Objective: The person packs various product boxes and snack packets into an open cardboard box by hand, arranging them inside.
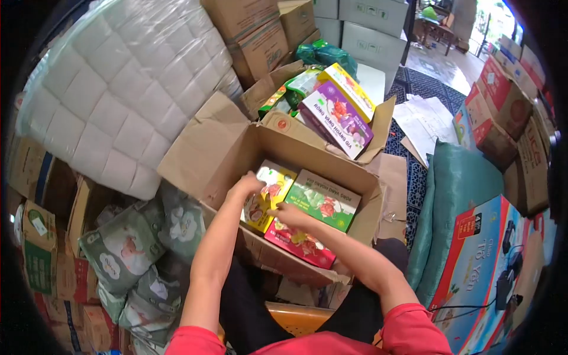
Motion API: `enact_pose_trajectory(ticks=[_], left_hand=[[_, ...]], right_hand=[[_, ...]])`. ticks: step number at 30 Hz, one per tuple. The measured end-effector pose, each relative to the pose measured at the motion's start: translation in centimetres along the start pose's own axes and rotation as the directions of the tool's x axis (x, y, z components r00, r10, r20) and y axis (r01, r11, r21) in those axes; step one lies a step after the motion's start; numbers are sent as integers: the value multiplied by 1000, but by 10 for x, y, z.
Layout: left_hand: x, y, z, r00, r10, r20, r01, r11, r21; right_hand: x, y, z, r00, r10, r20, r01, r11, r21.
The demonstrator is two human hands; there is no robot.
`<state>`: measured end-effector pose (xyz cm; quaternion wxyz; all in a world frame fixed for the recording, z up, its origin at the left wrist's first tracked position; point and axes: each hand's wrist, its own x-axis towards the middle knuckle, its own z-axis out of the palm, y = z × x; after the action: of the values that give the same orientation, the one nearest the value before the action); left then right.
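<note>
At mid-frame, the yellow box [270, 192] was touched by left hand [251, 184] and right hand [290, 215], finger grip indiscernible, and could have been dented by squeezing.

Daylight pours in through the doorway [482, 29] at the upper right, burning to plain white, and leaves a pale sheen on the floor [438, 66] before it. Indoors the light is softer and moderate, with shade gathering inside the carton [204, 131] toward its far left corner. The clear plastic wrap [136, 65] throws streaky glare, and the green cushion [464, 183] carries a satin gleam. Large lettering on the purple box [338, 118], beyond the carton's far edge, reads clearly; fine print dissolves. The wide lens bows the outermost stacks, and black vignetting swallows all four corners.
</note>
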<state>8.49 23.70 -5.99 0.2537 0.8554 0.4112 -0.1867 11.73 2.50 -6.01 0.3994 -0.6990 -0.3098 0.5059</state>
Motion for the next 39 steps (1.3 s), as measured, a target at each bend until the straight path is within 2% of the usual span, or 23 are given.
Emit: enact_pose_trajectory(ticks=[2, 4, 8, 10, 11, 12, 13, 14, 16, 18, 20, 22, 23, 24, 26, 27, 28, 29, 32, 33, 35, 37, 39], left_hand=[[-4, -1, 6, 1000, -12, -21, 14, 994, 104], [-5, -7, 12, 998, -8, 57, -2, 986, 167], [11, -22, 20, 998, -16, 58, 8, 991, 135], [12, -23, 18, 998, -27, 50, 18, 984, 176], [7, -18, 17, 999, -40, 28, 33, 975, 220], [3, -16, 16, 999, -52, 5, 49, 964, 263], [1, -18, 12, 998, -65, 9, 62, 986, 155], [-2, -19, 8, 997, -62, 51, 55, 990, 133], [-8, -20, 0, 990, -53, 134, 42, 995, 88], [6, -35, 12, 998, -41, 40, 35, 989, 142], [-28, -27, 1, 993, 42, -111, -40, 999, 23], [-75, -11, -19, 973, 59, -221, -73, 996, -55], [-88, -4, -26, 959, 68, -275, -98, 991, -96], [-91, -5, -27, 942, 127, -310, -185, 969, -163], [-107, -7, -28, 898, 223, -380, -344, 894, -287], [-117, 0, -30, 887, 229, -402, -360, 888, -288], [-112, 3, -27, 815, 336, -471, -511, 800, -313], [-113, 9, -27, 723, 426, -545, -649, 689, -323], [-152, 34, -29, 590, 415, -693, -519, 852, 68], [-152, 36, -28, 551, 449, -703, -559, 824, 88], [-151, 39, -27, 470, 512, -719, -631, 765, 132], [-156, 46, -23, 450, 547, -705, -598, 772, 217], [-155, 50, -16, 424, 583, -693, -589, 759, 277]], right_hand=[[12, 4, 13, 996, 78, 41, -84, 983, 161], [8, -11, 8, 978, 194, 73, -207, 902, 378], [6, -8, 0, 995, 38, 90, -82, 827, 556], [30, 15, 5, 993, 42, 107, -101, 767, 634], [49, 33, 9, 979, 189, 81, -199, 777, 597], [48, 39, 12, 975, 194, 113, -220, 733, 644], [46, 43, 13, 970, 196, 146, -242, 686, 686], [36, 34, 12, 964, 197, 179, -264, 635, 726], [17, 27, 16, 983, 128, 128, -180, 614, 768], [14, 26, 21, 992, 56, 116, -127, 576, 808], [15, 22, 21, 997, 1, 71, -60, 545, 836], [16, 19, 21, 998, -48, 29, -1, 514, 858], [12, 13, 21, 997, -63, -50, 75, 519, 852], [9, 6, 29, 969, 97, -226, 110, 650, 752], [11, 9, 33, 888, -134, -440, 414, 649, 639], [11, 10, 30, 880, -148, -452, 431, 651, 625], [3, 3, 22, 873, -164, -460, 444, 656, 610], [-5, -4, 17, 889, -172, -425, 436, 601, 669], [-18, -13, 7, 877, -242, -415, 480, 480, 735], [-30, -19, 4, 874, -251, -417, 487, 447, 750], [-39, -18, -3, 856, -294, -426, 518, 479, 709], [-41, -13, -8, 840, -324, -435, 542, 472, 695], [-40, -8, -10, 861, -262, -435, 508, 472, 721]])
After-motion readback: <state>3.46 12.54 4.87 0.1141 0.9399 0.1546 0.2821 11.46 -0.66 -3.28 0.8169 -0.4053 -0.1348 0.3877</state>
